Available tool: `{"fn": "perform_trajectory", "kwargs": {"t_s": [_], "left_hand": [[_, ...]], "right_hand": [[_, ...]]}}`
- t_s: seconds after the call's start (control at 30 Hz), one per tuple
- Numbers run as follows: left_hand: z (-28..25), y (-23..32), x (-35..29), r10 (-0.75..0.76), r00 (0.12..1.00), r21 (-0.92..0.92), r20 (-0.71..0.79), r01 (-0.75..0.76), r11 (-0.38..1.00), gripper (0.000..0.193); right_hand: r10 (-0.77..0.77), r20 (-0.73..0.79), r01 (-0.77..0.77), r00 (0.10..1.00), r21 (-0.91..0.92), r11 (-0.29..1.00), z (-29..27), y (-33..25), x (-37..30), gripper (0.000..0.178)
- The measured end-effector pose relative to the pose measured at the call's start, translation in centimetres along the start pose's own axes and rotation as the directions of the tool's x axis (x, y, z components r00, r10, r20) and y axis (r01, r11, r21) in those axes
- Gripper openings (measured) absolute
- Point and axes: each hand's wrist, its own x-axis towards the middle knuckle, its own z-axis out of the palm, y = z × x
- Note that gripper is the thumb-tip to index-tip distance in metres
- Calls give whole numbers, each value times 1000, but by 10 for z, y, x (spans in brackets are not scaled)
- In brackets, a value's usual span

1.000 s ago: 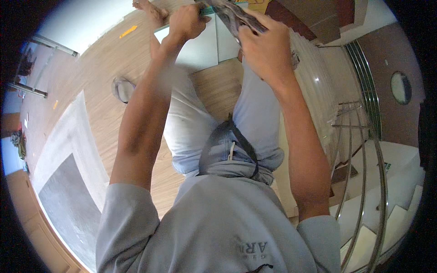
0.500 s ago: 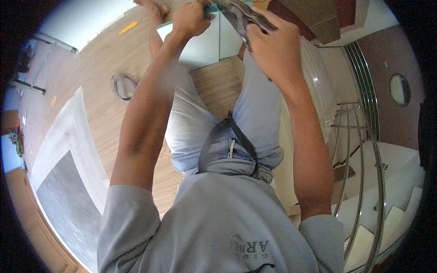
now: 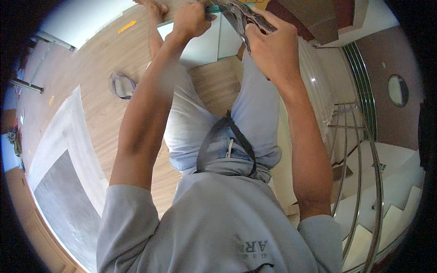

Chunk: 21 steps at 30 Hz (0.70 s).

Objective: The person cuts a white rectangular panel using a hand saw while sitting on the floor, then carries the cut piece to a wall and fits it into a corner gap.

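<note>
My left hand point(image 3: 192, 20) is closed at the top edge of a white panel point(image 3: 200, 48) with a greenish rim, between my legs. Whatever its fingers grip is hidden. A dark grey metal tool with a looped handle point(image 3: 237, 17) is in my right hand point(image 3: 275, 50), whose fingers wrap round it. The tool slants up and left, and its far end runs out of the picture, so its kind cannot be told. Beside my right fingers, part of a yellow thing point(image 3: 256, 3) shows at the upper edge.
On the wood-look floor, left of my left forearm, lies a roll of clear tape point(image 3: 123, 86). An orange-yellow strip point(image 3: 127, 26) lies farther off. Clear plastic wrapping point(image 3: 316, 82) bulges at my right, near a curved metal railing point(image 3: 380, 191). A black strap point(image 3: 205, 145) crosses my lap.
The tool in my right hand looks sharper now and has turned slightly. My left hand has barely moved, and both hands keep their hold.
</note>
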Motion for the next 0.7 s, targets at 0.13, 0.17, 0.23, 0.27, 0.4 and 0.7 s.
{"fn": "perform_trajectory", "kwargs": {"t_s": [0.13, 0.17, 0.23, 0.27, 0.4, 0.7], "left_hand": [[1, -2, -1, -56, 994, 58, 92, 51, 997, 37], [1, -2, -1, -57, 993, 40, 102, 53, 998, 34], [-1, -1, -3, -22, 997, 72, 69, 17, 997, 33], [-2, 0, -4, 21, 999, 67, 41, -24, 997, 32], [-6, 1, -6, 47, 999, 10, -3, -47, 999, 30], [-4, 1, 0, -10, 1000, -6, 20, 10, 1000, 29]], "right_hand": [[104, 94, -113, 990, 97, 989, -17, -15, -10, 35], [165, 116, -175, 979, 78, 982, -23, -21, -10, 33], [154, 101, -164, 983, 91, 982, -32, -32, -9, 31], [158, 93, -167, 983, 90, 982, -36, -37, -11, 30], [284, 87, -290, 955, 67, 954, -44, -53, -25, 32], [110, 53, -112, 992, 23, 993, -6, -24, 4, 34]]}}
